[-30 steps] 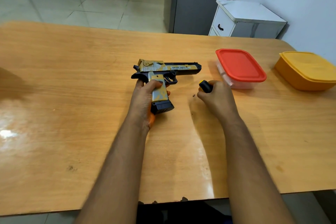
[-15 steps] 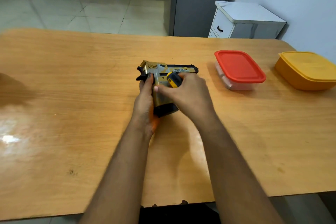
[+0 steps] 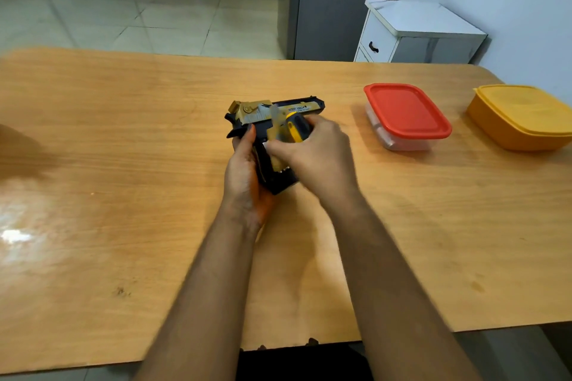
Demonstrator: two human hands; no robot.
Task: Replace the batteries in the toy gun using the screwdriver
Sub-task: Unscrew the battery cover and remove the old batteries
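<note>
A gold and black toy gun [image 3: 272,114] lies on its side in the middle of the wooden table [image 3: 123,164], barrel pointing right. My left hand [image 3: 244,170] grips its handle from below. My right hand [image 3: 315,151] holds a short screwdriver with a yellow and black handle [image 3: 295,130] over the gun's grip. The screwdriver's tip is hidden by my fingers. An orange patch shows under my left palm.
A clear box with a red lid [image 3: 405,114] stands to the right of the gun. Further right, a yellow lidded box [image 3: 523,116] sits near the table's right edge. A white drawer cabinet [image 3: 414,34] and a grey cabinet stand beyond the table.
My right hand has carried the screwdriver from the table on the right over to the gun's grip. The gun's handle has tilted up slightly in my left hand.
</note>
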